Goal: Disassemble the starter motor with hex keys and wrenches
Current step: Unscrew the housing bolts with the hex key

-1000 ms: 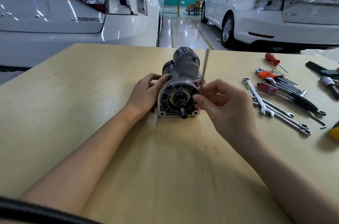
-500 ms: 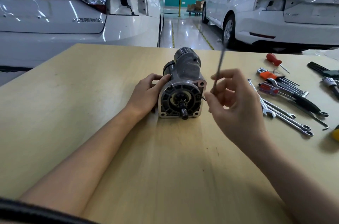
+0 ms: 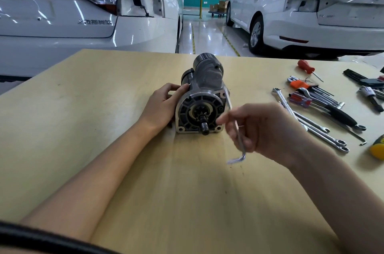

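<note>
Flipped over since a moment ago, the hex key [image 3: 236,129] now hangs bend-down, pinched in the right hand [image 3: 268,129], its long end apparently at the upper right corner of the starter motor [image 3: 202,95], which lies mid-table [image 3: 104,108] under the left hand's [image 3: 164,106] grip; loosening looks about to begin.

There is a single view, from a wide-angle camera worn on the person's head. It looks forward and down across the pale wooden counter [image 3: 104,129], close enough that both bare forearms run up from the bottom edge. The left hand [image 3: 161,106] and right hand [image 3: 268,129] sit near the picture's centre, on either side of the grey metal starter motor [image 3: 200,100]. A dark curved band, too blurred to identify, crosses the bottom left corner. Past the counter's far edge the view faces the tails of two white cars [image 3: 83,14], with a glossy floor aisle [image 3: 207,35] between them. Straight lines bend toward the picture's edges.
</note>
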A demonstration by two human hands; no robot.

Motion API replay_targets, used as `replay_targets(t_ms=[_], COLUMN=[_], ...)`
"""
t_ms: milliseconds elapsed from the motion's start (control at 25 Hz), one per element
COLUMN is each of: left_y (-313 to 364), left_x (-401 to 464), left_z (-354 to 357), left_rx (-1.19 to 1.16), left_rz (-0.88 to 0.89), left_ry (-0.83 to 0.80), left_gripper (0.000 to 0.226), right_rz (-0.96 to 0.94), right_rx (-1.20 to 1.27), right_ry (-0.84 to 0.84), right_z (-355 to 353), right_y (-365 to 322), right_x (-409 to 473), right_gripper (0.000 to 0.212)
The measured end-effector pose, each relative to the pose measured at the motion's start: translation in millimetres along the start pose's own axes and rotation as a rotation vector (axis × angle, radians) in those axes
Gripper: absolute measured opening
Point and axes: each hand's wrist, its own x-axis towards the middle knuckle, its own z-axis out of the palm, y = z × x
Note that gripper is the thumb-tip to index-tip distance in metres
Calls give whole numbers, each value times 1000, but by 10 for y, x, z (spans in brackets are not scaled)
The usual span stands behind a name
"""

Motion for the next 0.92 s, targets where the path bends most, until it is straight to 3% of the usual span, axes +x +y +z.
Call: replay_targets(t_ms=[120, 240, 360, 920], left_y=[3, 9, 16, -14], left_x=[3, -3, -6, 22], left_z=[8, 9, 3, 17], left_rx=[-6, -9, -10, -9], left_rz=[-4, 1, 0, -8], left_ry=[11, 3, 1, 3], left_gripper=[31, 30, 29, 34], right_rz=[141, 134, 148, 187], right_rx=[-93, -89, -49, -64], right_ry=[-138, -27, 63, 83], right_z=[29, 22, -35, -4], right_y=[35, 59, 40, 54], right_x=[-5, 27, 45, 52], right_gripper=[24, 17, 23, 26])
